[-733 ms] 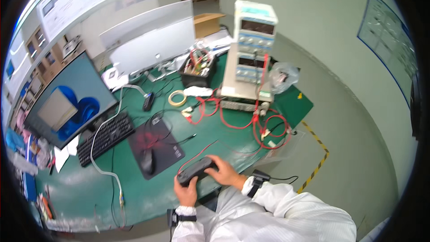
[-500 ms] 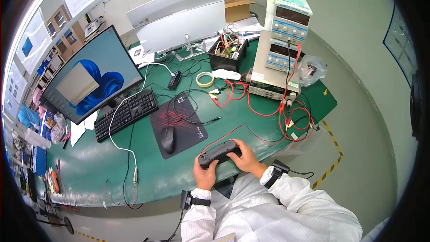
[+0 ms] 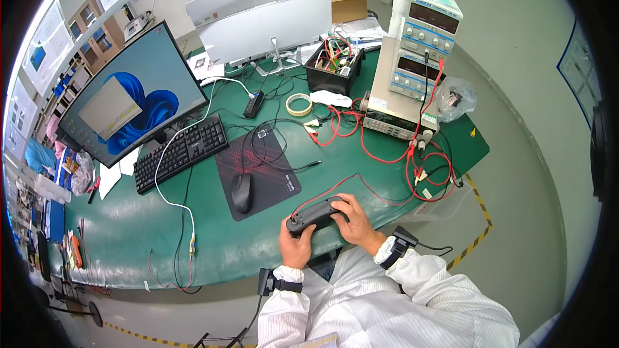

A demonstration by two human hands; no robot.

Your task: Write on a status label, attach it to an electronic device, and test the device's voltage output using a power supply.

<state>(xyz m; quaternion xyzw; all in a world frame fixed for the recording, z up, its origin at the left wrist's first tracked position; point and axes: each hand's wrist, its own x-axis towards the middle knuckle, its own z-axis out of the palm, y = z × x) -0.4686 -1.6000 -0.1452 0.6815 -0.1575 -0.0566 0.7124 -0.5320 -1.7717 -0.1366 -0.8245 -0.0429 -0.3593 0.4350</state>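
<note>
A long black device (image 3: 314, 215) with rounded ends and small holes along its face is held over the near edge of the table; its exact kind I cannot tell. Around its left end my left hand (image 3: 296, 245) is closed, thumb lying on the near side. At the other end my right hand (image 3: 356, 223) grips it, with fingers on its top and side. A thin red wire (image 3: 332, 187) runs from the device's left end across the table toward the red and black leads (image 3: 422, 171). Whatever lies under the device is hidden.
A black mouse (image 3: 242, 193) rests on a dark mouse pad (image 3: 271, 177). Behind are a keyboard (image 3: 184, 153), a lit monitor (image 3: 132, 93), a tape roll (image 3: 298, 104) and a black bin (image 3: 332, 74) of wires. Stacked power supplies (image 3: 422, 45) stand at the right on the green table (image 3: 238, 245).
The right fingers have shifted on the device's right end, now reaching over its top. Both hands still hold the device. The whole view has moved slightly.
</note>
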